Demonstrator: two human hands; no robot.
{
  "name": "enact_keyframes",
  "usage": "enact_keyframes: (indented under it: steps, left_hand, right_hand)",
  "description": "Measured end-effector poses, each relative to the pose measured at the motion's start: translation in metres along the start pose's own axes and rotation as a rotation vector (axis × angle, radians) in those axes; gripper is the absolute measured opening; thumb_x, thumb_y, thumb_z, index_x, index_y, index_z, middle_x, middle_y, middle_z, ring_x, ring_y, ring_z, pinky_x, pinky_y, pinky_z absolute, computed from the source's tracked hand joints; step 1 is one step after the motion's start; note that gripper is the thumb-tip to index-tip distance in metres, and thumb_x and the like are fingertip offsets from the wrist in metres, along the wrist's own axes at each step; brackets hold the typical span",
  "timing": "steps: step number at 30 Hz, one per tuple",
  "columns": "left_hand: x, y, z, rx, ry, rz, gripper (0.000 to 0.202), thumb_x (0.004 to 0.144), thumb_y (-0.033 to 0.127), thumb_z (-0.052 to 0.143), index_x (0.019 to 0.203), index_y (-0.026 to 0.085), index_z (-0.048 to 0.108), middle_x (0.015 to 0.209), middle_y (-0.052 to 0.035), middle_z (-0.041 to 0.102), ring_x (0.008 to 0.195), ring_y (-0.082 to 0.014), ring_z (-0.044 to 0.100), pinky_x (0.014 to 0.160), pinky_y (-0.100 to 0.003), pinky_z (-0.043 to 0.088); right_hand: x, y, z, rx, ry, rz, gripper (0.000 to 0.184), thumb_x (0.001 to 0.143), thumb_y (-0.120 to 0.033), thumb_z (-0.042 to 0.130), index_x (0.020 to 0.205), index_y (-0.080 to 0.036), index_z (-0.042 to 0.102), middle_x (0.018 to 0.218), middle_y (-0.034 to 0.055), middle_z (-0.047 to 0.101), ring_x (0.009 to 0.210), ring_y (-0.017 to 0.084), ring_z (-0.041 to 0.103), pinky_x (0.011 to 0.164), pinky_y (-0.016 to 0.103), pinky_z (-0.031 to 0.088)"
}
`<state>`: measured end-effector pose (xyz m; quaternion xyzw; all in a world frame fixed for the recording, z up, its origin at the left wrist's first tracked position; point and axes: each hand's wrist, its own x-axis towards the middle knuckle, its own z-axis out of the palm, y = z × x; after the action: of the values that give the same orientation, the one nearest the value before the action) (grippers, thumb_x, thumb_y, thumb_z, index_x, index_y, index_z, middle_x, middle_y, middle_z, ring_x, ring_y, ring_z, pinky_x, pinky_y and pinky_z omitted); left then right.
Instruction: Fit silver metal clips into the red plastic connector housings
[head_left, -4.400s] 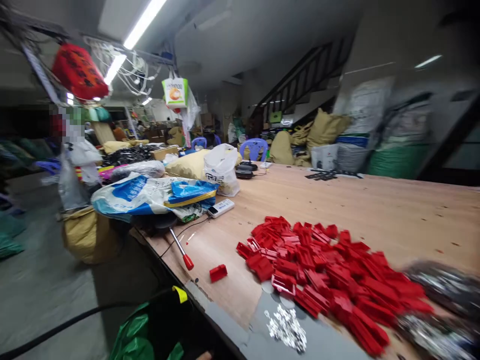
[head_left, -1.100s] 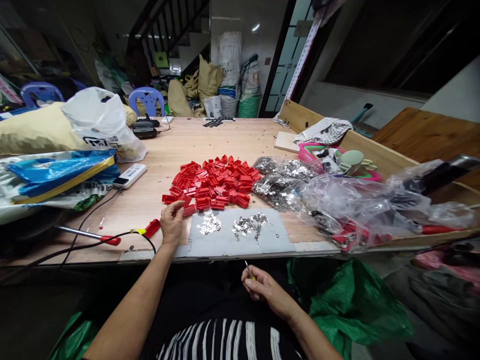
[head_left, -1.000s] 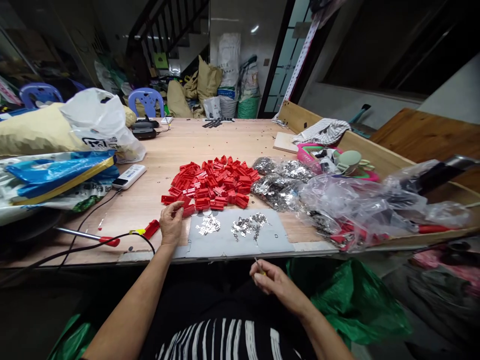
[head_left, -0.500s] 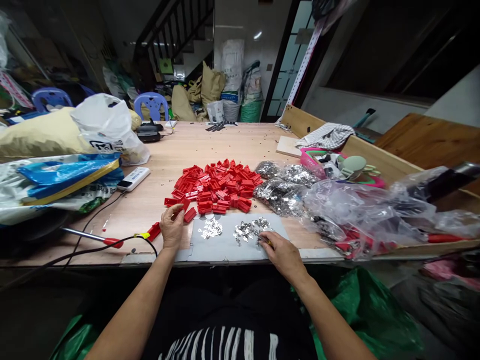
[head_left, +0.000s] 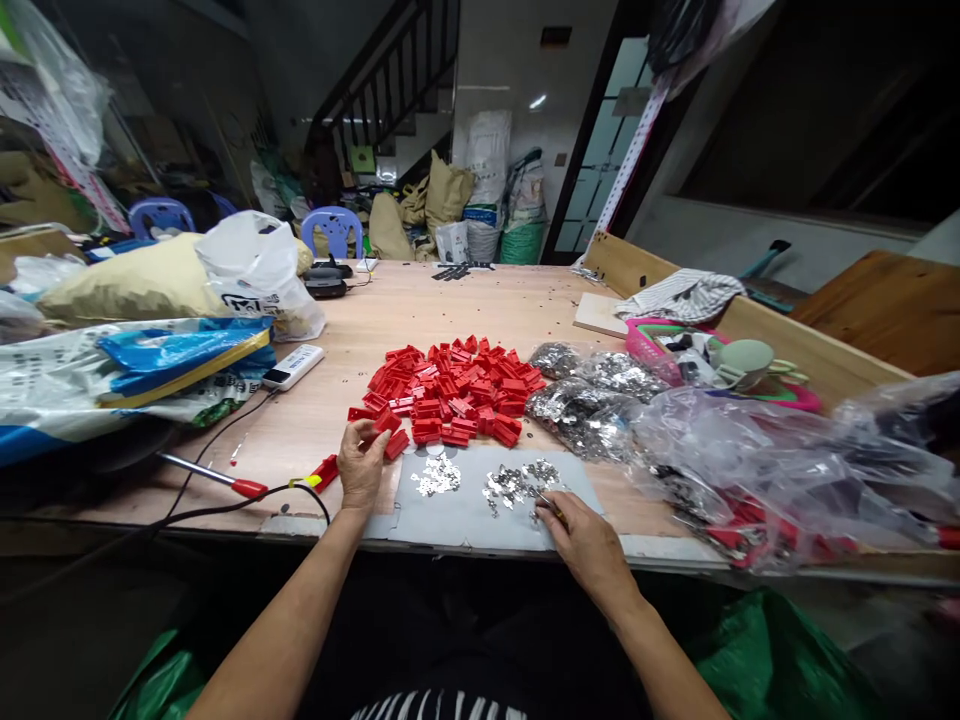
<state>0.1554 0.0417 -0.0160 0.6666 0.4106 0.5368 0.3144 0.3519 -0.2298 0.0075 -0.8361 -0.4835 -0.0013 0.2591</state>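
At the near edge of the red heap, my left hand (head_left: 361, 468) is closed, thumb and fingers pinching a small red plastic housing (head_left: 388, 421); the fingers partly hide it. Another red housing lies just beyond the thumb. My right hand (head_left: 589, 540) grips a thin tool that looks like tweezers (head_left: 555, 509), with a yellowish part showing between the fingers. Its tip points into a scatter of small silver metal pieces (head_left: 510, 485) on a grey sheet (head_left: 465, 520). A second cluster of flat silver pieces (head_left: 437, 476) lies on the sheet's left side. The heap of red housings (head_left: 457, 385) sits behind.
Clear bags of metal parts (head_left: 577, 410) and crumpled plastic bags (head_left: 720, 440) lie at right, beside a pink basket (head_left: 652, 345). At left are a red-tipped rod (head_left: 247, 487), a black cable (head_left: 217, 512), a white device (head_left: 294, 367) and full sacks (head_left: 135, 285).
The camera view has shifted, so the whole scene sits farther right and lower. My left thumb now appears closer against the red housing; my right hand stays at the silver pieces with its tool.
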Motion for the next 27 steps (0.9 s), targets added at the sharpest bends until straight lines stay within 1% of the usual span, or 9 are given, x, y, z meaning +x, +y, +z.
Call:
enact_keyframes:
  steps: [2, 5, 8, 13, 17, 20, 22, 27]
  left_hand:
    - [0.000, 0.002, -0.001, 0.026, -0.012, 0.035, 0.019, 0.077, 0.033, 0.065, 0.090, 0.020, 0.064, 0.082, -0.0019, 0.065, 0.077, -0.0176, 0.061, 0.072, -0.031, 0.049]
    - [0.000, 0.007, -0.002, 0.070, -0.028, 0.096, 0.008, 0.076, 0.028, 0.066, 0.078, 0.021, 0.066, 0.080, -0.0023, 0.066, 0.082, -0.0201, 0.058, 0.079, -0.035, 0.046]
    - [-0.001, 0.012, -0.004, 0.094, -0.026, 0.143, 0.003, 0.077, 0.024, 0.065, 0.075, 0.021, 0.066, 0.081, -0.0024, 0.065, 0.085, -0.0212, 0.057, 0.085, -0.038, 0.044]
    - [-0.002, 0.014, -0.001, 0.100, -0.007, 0.191, 0.002, 0.078, 0.021, 0.064, 0.077, 0.020, 0.066, 0.096, -0.0060, 0.060, 0.098, -0.0223, 0.057, 0.092, -0.040, 0.045]
    - [-0.003, 0.012, 0.002, 0.087, -0.026, 0.220, 0.001, 0.079, 0.020, 0.063, 0.079, 0.021, 0.064, 0.110, -0.0081, 0.060, 0.108, -0.0237, 0.057, 0.096, -0.042, 0.045]
    - [-0.003, 0.011, 0.003, 0.057, -0.065, 0.250, 0.001, 0.080, 0.020, 0.063, 0.081, 0.021, 0.063, 0.109, -0.0078, 0.063, 0.111, -0.0242, 0.057, 0.098, -0.044, 0.044]
    - [-0.002, 0.011, 0.003, 0.034, -0.079, 0.273, 0.002, 0.080, 0.021, 0.063, 0.081, 0.021, 0.062, 0.107, -0.0076, 0.064, 0.111, -0.0237, 0.057, 0.098, -0.043, 0.044]
    - [-0.002, 0.005, 0.004, 0.006, -0.055, 0.280, 0.011, 0.080, 0.023, 0.064, 0.089, 0.021, 0.057, 0.104, -0.0076, 0.060, 0.103, -0.0215, 0.058, 0.092, -0.040, 0.048]
  right_hand:
    - [0.000, 0.002, 0.001, 0.005, 0.022, -0.002, 0.020, 0.089, -0.035, 0.045, 0.092, -0.024, 0.063, 0.094, 0.0054, 0.069, 0.083, 0.022, 0.065, 0.069, 0.032, 0.049]
    - [-0.001, 0.003, 0.001, 0.036, 0.036, -0.013, 0.021, 0.090, -0.038, 0.046, 0.092, -0.025, 0.062, 0.098, 0.0053, 0.068, 0.087, 0.022, 0.065, 0.071, 0.032, 0.049]
    - [-0.002, 0.005, 0.000, 0.075, 0.034, 0.017, 0.023, 0.090, -0.041, 0.045, 0.096, -0.025, 0.060, 0.100, 0.0047, 0.069, 0.088, 0.022, 0.066, 0.073, 0.031, 0.049]
    - [-0.003, 0.009, 0.000, 0.085, 0.035, 0.113, 0.026, 0.089, -0.046, 0.045, 0.096, -0.025, 0.058, 0.091, 0.0036, 0.072, 0.075, 0.022, 0.069, 0.063, 0.029, 0.048]
    - [-0.005, 0.012, 0.000, 0.119, 0.078, 0.106, 0.026, 0.087, -0.047, 0.046, 0.093, -0.025, 0.057, 0.089, 0.0042, 0.073, 0.075, 0.023, 0.070, 0.062, 0.028, 0.048]
    - [-0.006, 0.012, 0.000, 0.156, 0.091, 0.110, 0.026, 0.086, -0.048, 0.046, 0.090, -0.025, 0.057, 0.086, 0.0040, 0.073, 0.074, 0.023, 0.070, 0.062, 0.028, 0.049]
    - [-0.006, 0.013, 0.001, 0.173, 0.102, 0.117, 0.026, 0.086, -0.049, 0.047, 0.090, -0.025, 0.057, 0.086, 0.0041, 0.073, 0.074, 0.023, 0.070, 0.062, 0.028, 0.049]
    - [-0.006, 0.015, 0.004, 0.179, 0.137, 0.133, 0.028, 0.085, -0.050, 0.047, 0.090, -0.025, 0.059, 0.085, 0.0045, 0.074, 0.072, 0.024, 0.070, 0.061, 0.028, 0.050]
